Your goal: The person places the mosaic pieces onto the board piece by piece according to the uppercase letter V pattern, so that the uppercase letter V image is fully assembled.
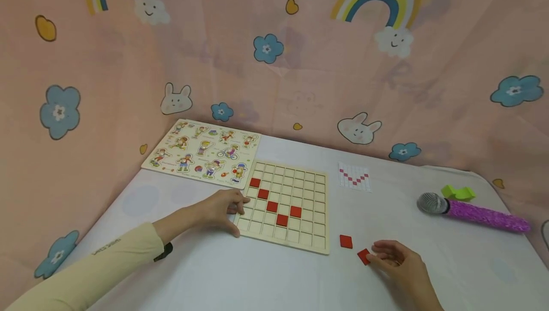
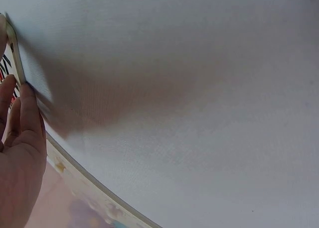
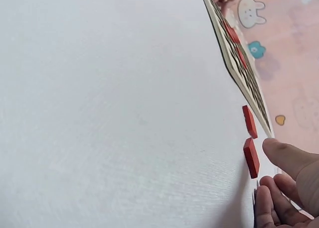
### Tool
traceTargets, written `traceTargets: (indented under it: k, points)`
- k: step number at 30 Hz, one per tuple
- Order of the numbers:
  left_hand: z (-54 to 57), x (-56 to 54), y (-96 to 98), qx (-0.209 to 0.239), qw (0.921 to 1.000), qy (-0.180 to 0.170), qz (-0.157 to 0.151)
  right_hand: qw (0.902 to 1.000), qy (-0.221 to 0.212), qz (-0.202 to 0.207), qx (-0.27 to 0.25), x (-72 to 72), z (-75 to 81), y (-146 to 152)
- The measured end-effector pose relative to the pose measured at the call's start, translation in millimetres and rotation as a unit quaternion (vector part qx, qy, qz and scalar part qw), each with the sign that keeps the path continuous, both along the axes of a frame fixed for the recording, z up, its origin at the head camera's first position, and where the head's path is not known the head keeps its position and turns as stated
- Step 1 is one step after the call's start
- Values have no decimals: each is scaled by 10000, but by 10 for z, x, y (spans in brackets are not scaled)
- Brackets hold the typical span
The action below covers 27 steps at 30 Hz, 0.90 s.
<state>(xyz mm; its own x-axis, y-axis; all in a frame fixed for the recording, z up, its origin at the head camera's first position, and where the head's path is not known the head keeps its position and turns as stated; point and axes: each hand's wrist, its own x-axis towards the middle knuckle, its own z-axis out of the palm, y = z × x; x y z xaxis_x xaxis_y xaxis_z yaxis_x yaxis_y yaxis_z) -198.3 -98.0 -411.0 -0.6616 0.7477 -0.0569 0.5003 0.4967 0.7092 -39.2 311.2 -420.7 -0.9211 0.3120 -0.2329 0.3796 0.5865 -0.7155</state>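
Note:
A pale wooden grid board (image 1: 309, 242) lies on the table with several red square tiles (image 1: 281, 220) set in its cells. My left hand (image 1: 220, 208) rests against the board's left edge, thumb near the front corner and fingertips farther up. In the left wrist view, fingers (image 2: 31, 111) touch the board's rim. Right of the board, a loose red tile (image 1: 346, 241) lies flat. My right hand (image 1: 401, 263) is at a second loose tile (image 1: 363, 255), its thumb overlapping a corner in the head view. The right wrist view shows thumb and fingers apart beside that tile (image 3: 251, 158).
A picture puzzle board (image 1: 171, 165) with sports figures lies behind the left hand. Behind the loose tiles is a white card (image 1: 355, 177) with a red V pattern. At the right are a purple microphone (image 1: 484, 215) and a green block (image 1: 459, 193). A pink printed cloth (image 1: 240, 77) hangs behind.

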Motion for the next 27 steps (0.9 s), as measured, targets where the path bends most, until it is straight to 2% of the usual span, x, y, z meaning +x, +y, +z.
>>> traceTargets:
  k: [11, 22, 27]
  points:
    - [3, 3, -13, 111, 9999, -82, 21, 9989, 257, -13, 397, 46, -66, -93]
    - [-1, 9, 7, 74, 9994, -313, 118, 9984, 445, 200, 274, 61, -48, 21]
    - [9, 13, 6, 14, 9995, -282, 131, 9988, 442, 121, 143, 33, -27, 38]
